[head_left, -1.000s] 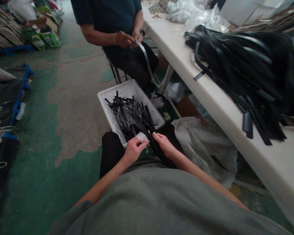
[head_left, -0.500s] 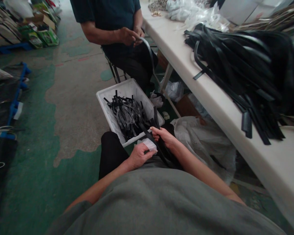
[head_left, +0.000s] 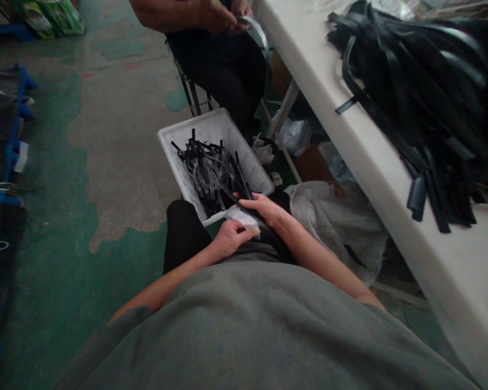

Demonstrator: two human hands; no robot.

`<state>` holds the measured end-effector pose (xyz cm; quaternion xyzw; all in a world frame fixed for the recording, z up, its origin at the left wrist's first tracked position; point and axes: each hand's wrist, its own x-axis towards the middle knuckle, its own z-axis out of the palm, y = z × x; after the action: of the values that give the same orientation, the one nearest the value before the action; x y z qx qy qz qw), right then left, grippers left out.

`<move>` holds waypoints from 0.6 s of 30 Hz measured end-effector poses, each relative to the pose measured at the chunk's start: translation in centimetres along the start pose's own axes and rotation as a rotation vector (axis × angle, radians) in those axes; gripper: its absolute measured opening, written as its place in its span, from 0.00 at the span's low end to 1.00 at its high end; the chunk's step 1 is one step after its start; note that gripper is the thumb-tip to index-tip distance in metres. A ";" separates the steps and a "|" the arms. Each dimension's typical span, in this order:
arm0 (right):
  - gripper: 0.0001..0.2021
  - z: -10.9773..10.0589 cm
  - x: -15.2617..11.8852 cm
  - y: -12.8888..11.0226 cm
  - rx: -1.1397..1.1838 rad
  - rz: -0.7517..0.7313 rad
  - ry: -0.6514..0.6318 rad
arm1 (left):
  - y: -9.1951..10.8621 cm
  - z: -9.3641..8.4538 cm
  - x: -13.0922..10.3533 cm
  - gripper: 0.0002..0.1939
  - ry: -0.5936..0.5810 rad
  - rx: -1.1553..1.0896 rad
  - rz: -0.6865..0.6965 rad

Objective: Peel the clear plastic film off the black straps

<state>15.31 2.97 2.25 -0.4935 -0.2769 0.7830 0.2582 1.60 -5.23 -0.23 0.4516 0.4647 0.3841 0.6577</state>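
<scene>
At the lower centre of the frame, your left hand (head_left: 228,238) pinched a white piece (head_left: 244,218) between thumb and fingers, while your right hand (head_left: 264,208) was closed around black straps (head_left: 273,237). You seemed to be bringing piece and straps together; the next move appeared to call for a steady right grip and a careful left pinch. Just beyond, mid-frame, the white bin (head_left: 250,162) held black strips (head_left: 205,173). A strap pile (head_left: 423,81) lay at upper right; at the top centre was a co-worker's hand (head_left: 219,16).
</scene>
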 end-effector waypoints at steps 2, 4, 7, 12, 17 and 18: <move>0.16 -0.6 -1.1 -1.3 0.024 -0.050 0.006 | 0.6 -1.0 0.3 0.14 0.145 -0.289 -0.083; 0.14 -1.2 -2.7 -2.3 -0.002 -0.124 0.001 | 1.5 -2.5 0.8 0.12 0.312 -0.569 -0.161; 0.13 -1.6 -5.1 -2.6 -0.096 -0.181 -0.040 | 3.1 -5.1 1.1 0.07 0.489 -0.834 -0.245; 0.15 -0.3 -7.1 -0.5 -0.352 -0.143 -0.027 | 4.5 -7.0 1.1 0.04 0.514 -0.902 -0.296; 0.09 0.6 -5.9 1.0 -0.590 -0.302 0.000 | 4.1 -6.4 0.8 0.04 0.495 -0.865 -0.305; 0.09 0.6 -5.6 1.1 -0.634 -0.331 0.002 | 4.0 -6.2 0.7 0.04 0.488 -0.851 -0.305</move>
<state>16.79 -1.74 5.23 -0.4984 -0.5818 0.6054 0.2159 -4.50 -1.89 2.35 -0.0318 0.4679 0.5332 0.7041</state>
